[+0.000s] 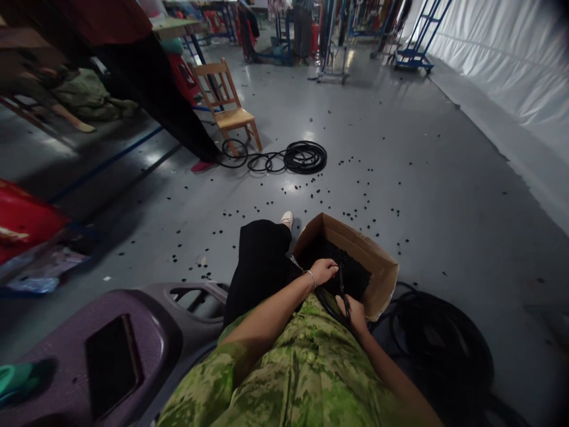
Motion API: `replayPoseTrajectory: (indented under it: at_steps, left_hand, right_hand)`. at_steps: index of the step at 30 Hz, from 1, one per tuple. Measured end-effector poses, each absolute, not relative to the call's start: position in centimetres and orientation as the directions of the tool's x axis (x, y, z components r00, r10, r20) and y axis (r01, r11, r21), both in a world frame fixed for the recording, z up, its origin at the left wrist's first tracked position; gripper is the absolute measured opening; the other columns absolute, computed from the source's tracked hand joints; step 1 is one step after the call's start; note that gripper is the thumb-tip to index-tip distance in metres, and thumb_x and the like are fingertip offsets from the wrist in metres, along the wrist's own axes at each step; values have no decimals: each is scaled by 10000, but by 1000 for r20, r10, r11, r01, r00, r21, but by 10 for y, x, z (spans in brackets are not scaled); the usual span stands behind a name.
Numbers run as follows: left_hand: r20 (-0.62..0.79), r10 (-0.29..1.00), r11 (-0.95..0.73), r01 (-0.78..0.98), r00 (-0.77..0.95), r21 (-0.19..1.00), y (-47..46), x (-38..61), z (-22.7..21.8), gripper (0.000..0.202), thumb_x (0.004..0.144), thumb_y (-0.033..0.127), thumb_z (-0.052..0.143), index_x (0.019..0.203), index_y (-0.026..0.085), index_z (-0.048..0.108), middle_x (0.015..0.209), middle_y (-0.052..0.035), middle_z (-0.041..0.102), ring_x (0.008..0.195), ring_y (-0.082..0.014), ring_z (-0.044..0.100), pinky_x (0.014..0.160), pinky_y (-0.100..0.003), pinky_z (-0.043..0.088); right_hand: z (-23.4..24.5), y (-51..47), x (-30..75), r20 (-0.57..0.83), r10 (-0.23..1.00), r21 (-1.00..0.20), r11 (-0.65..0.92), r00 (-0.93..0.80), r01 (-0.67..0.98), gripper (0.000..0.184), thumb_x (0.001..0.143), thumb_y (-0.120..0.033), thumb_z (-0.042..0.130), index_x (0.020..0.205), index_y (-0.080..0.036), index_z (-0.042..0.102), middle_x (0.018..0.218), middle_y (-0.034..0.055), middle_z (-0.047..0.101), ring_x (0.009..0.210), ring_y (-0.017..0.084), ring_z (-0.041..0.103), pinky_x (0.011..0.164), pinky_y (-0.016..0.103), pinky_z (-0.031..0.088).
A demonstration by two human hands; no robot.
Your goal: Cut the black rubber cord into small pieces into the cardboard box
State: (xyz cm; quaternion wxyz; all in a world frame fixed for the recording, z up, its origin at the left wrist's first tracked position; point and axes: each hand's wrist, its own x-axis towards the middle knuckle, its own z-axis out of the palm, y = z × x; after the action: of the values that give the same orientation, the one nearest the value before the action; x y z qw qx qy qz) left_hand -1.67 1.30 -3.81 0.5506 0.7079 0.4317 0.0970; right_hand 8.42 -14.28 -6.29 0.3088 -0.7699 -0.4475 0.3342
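Note:
My left hand (325, 270) is curled closed on a black hose (328, 303) over an open cardboard box (377, 261). The box sits between my legs and is filled with several small black cut pieces (351, 273). My right hand (353, 313) is closed around dark scissors (343, 287), whose blades point up toward the left hand's fingers. The hose runs from my lap to a large black coil (440, 341) on the floor at my right. A thin bracelet is on my left wrist.
Small black pieces (355, 196) litter the grey floor ahead. A second hose coil (304, 157) lies by a wooden chair (229, 107). A purple plastic seat (115, 350) with a dark phone on it stands at my left. A white tarp wall (511, 65) runs along the right.

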Motion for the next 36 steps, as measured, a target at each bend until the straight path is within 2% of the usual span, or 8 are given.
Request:
replayPoseTrajectory:
  at_steps: [7,10,16,22,30,36]
  left_hand:
    - [-491,707,177,545,509,820,8,-14,-32,139,833,215,537,878,129,636,569,40,561,439,-65,414,462,-192,338]
    - [-526,702,211,565,481,798,7,-15,-30,116,833,240,573,834,130,609,554,42,554,403,-58,396,430,-191,311]
    - [-493,717,162,571,492,805,8,-18,-37,164,805,292,636,754,140,603,517,55,531,410,-49,401,431,-175,303]
    - [-437,736,97,558,517,824,9,-17,-43,161,787,298,643,755,141,628,523,49,542,450,-64,435,472,-189,326]
    - [-425,658,-54,602,621,797,9,-17,-39,114,809,251,586,802,156,648,529,44,568,465,-80,481,493,-192,359]
    - [-462,625,-73,636,629,768,10,-16,-36,98,812,231,587,785,159,648,520,45,564,446,-84,491,491,-193,375]
  right_hand:
    - [-69,-144,85,-230,885,-741,-428,405,516,670,685,-817,363,528,-189,534,490,14,505,514,129,432,513,240,328]
    - [-71,-146,86,-221,886,-737,-426,408,524,675,705,-807,354,538,-185,556,502,28,534,516,137,462,511,240,334]
    - [-71,-149,89,-232,894,-755,-413,382,509,663,705,-793,393,583,-175,601,540,37,571,553,154,498,536,245,367]
    - [-63,-148,91,-312,904,-855,-402,294,327,637,743,-737,437,751,-142,665,744,57,654,732,200,563,683,281,452]
    - [-50,-142,85,-397,878,-878,-448,267,168,643,771,-707,438,896,-118,663,881,94,671,891,253,581,808,318,455]
    - [-62,-142,86,-363,881,-860,-443,305,255,663,740,-751,415,760,-129,642,770,84,643,783,236,563,708,303,451]
